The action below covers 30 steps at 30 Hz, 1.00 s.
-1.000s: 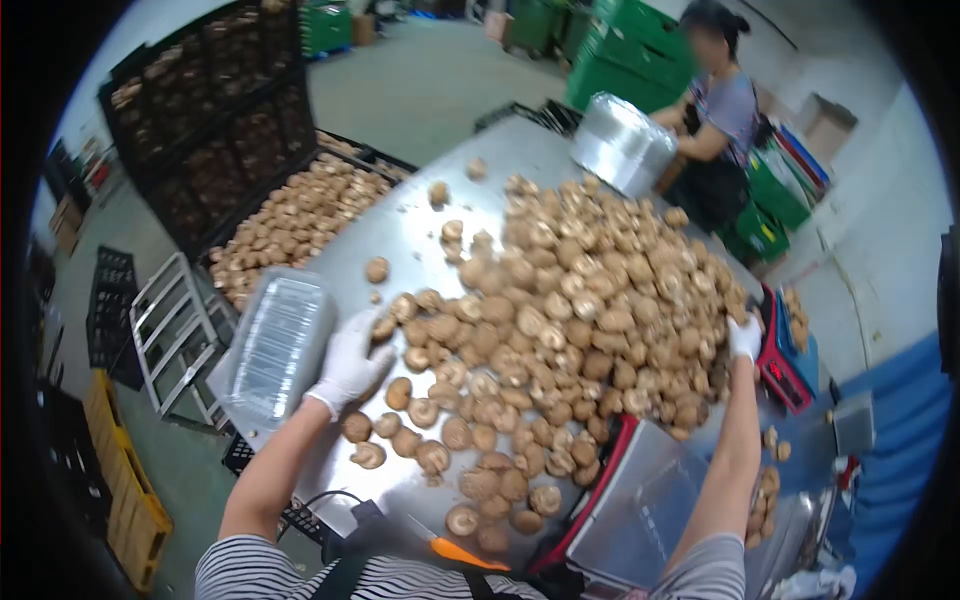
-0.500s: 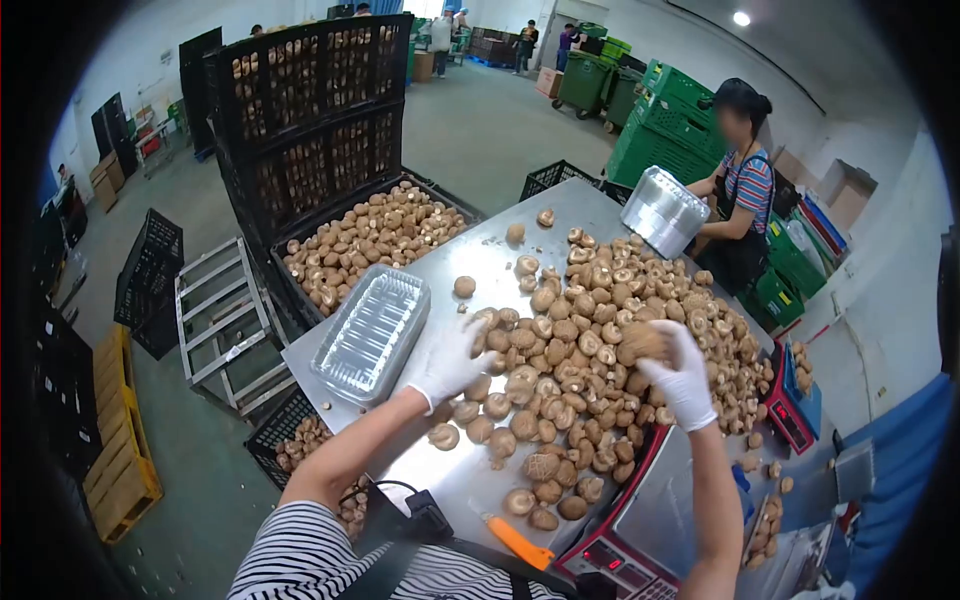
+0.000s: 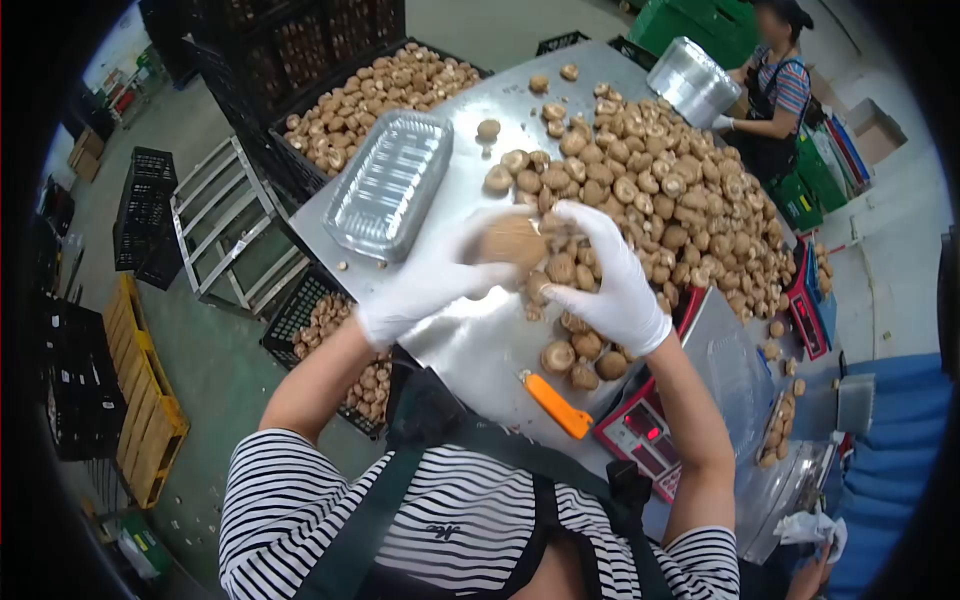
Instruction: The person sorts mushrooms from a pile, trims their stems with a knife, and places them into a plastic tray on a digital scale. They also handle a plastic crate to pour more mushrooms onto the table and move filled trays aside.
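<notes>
A large brown mushroom [image 3: 513,243] is in my left hand [image 3: 435,280], whose gloved fingers and thumb curve round it. To the right, my right hand [image 3: 615,285], also in a white glove, is curved with thumb and fingers apart, over blurred mushrooms at the edge of the heap. The mushroom heap [image 3: 690,190] spreads across the metal table [image 3: 450,345]. Clear plastic trays [image 3: 390,185], nested together, lie beyond my left hand. An orange-handled knife [image 3: 556,404] lies near the table's front edge, beside a red scale [image 3: 640,430].
Black crates [image 3: 300,60] of mushrooms stand behind the table, with another crate [image 3: 290,325] at its left. A metal frame [image 3: 225,225] and yellow pallet [image 3: 145,400] are further left. A co-worker [image 3: 780,95] stands at the back right near stacked trays [image 3: 695,80]. Another scale [image 3: 808,300] is at right.
The view has tilted down. My right hand has come leftward, close to my left hand. The large mushroom, in my right hand before, is now in my left, which was empty.
</notes>
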{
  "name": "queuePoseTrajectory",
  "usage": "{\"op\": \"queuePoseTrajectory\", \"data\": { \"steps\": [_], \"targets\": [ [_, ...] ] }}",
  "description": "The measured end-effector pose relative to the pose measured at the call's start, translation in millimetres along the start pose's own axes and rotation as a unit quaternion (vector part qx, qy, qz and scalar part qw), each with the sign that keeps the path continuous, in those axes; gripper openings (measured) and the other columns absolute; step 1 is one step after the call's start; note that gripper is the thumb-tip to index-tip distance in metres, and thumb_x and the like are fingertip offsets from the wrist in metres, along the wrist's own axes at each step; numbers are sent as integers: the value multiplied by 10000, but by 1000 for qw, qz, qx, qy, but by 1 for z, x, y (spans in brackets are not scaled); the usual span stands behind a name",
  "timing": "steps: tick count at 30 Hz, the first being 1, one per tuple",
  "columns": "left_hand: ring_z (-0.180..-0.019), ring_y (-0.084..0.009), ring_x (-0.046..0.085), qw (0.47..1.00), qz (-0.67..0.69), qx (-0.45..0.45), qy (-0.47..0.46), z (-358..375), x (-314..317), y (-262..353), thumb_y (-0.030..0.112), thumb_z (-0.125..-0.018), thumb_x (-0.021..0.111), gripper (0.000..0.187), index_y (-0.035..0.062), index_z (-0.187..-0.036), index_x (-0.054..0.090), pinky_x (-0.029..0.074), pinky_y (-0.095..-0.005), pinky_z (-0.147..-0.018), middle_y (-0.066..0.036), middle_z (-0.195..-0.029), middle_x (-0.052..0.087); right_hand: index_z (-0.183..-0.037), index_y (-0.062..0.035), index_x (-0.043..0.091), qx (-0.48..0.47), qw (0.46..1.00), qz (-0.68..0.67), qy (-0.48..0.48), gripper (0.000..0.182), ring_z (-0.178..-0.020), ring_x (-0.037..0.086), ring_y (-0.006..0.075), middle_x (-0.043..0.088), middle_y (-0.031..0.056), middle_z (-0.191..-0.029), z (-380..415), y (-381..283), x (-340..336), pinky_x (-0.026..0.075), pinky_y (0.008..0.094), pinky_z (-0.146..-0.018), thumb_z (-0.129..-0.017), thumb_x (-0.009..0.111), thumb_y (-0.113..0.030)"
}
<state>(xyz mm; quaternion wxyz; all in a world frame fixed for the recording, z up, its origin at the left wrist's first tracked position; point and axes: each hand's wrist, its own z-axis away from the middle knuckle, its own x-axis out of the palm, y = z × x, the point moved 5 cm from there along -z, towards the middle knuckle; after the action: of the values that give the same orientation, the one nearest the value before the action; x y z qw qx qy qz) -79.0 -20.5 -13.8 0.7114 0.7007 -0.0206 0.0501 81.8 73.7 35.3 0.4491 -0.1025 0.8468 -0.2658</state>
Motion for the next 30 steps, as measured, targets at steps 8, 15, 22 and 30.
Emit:
{"op": "queuePoseTrajectory", "data": {
  "steps": [8,15,22,30],
  "targets": [
    [-1233,-262,568,899,-410,-147,33,139,-105,-55,222,-806,734,661,67,-1400,488,439,-352,-1038,-141,-1353,565,-1374,-104,478,230,926,223,-201,704,-1336,420,400,417,201,-1448,69,104,6,412,467,-1057,-795,742,-406],
    [-1324,-286,470,929,-360,63,56,31,-51,-44,157,-870,649,532,68,-1378,518,361,-378,-1114,-151,-1417,499,-1514,-174,302,204,886,314,-274,880,-1410,245,496,222,215,-1576,65,125,63,267,651,-1098,-822,620,-617],
    [-1350,-463,357,777,-584,217,88,-86,-16,-92,391,-884,618,613,105,-1405,469,285,-527,-1120,-246,-1432,434,-1530,-151,255,222,888,302,-266,901,-1363,343,451,239,198,-1570,109,72,50,282,621,-1094,-819,657,-530],
    [-1209,-340,520,809,-561,152,85,-98,-32,-113,407,-878,598,544,83,-1313,548,310,-524,-1088,-144,-1143,640,-1324,-105,518,226,932,237,-158,635,-1302,424,421,475,191,-1399,125,51,46,320,549,-1090,-827,675,-469]
  ]
}}
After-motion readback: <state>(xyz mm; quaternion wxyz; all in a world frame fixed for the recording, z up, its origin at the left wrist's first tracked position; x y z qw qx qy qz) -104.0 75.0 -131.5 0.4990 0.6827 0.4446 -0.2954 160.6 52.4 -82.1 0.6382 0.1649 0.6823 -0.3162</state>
